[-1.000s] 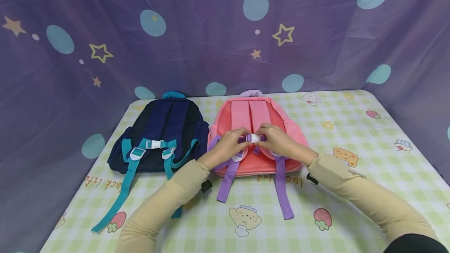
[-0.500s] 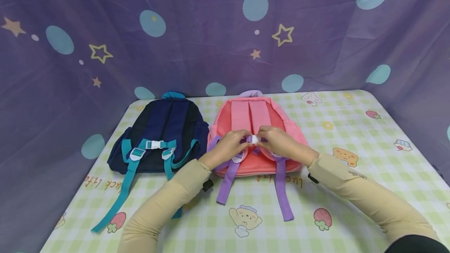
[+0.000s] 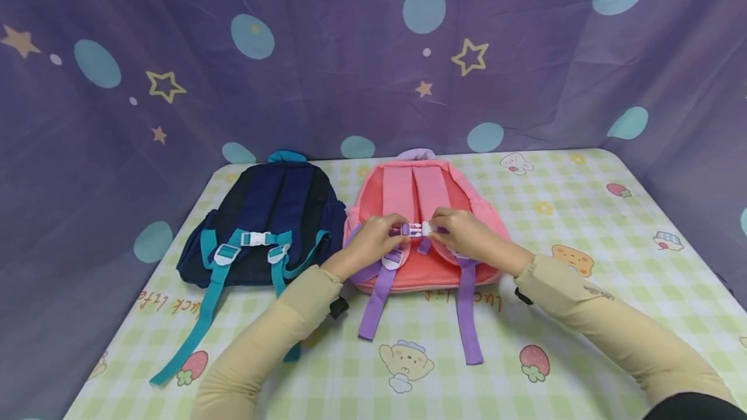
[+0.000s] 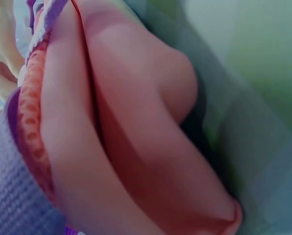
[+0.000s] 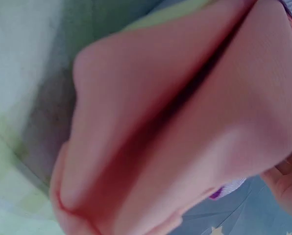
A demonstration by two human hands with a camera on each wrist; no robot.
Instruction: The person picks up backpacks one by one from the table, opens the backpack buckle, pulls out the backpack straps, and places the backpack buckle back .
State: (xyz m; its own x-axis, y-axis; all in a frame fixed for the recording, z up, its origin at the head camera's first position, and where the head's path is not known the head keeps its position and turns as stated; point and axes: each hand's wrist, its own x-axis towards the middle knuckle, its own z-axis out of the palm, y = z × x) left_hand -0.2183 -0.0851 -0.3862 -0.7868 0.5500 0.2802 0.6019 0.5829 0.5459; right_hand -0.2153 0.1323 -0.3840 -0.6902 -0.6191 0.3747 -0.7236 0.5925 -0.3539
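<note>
A pink backpack [image 3: 399,186] lies with its straps up on the table. Across its straps runs a side-release buckle [image 3: 415,230], its pronged half partly drawn out of the white socket half, the prongs showing between. My left hand [image 3: 369,242] pinches the strap end of the pronged half. With thumb and fingers, my right hand [image 3: 469,234] holds the white socket half [image 3: 426,229]. Both wrist views are mostly filled by the pink side of the bag; at the right edge of the right wrist view, part of a hand shows.
Left of the pink bag lies a navy backpack [image 3: 262,193] with teal straps and a fastened white buckle [image 3: 255,238]. Two loose purple strap ends [image 3: 469,316] trail toward the front of the checked tablecloth [image 3: 583,355]. A purple curtain [image 3: 327,83] hangs behind.
The buckle halves have slid partly apart, so the prongs now show. My left hand has shifted slightly left with the pronged half; the right hand stays nearly in place.
</note>
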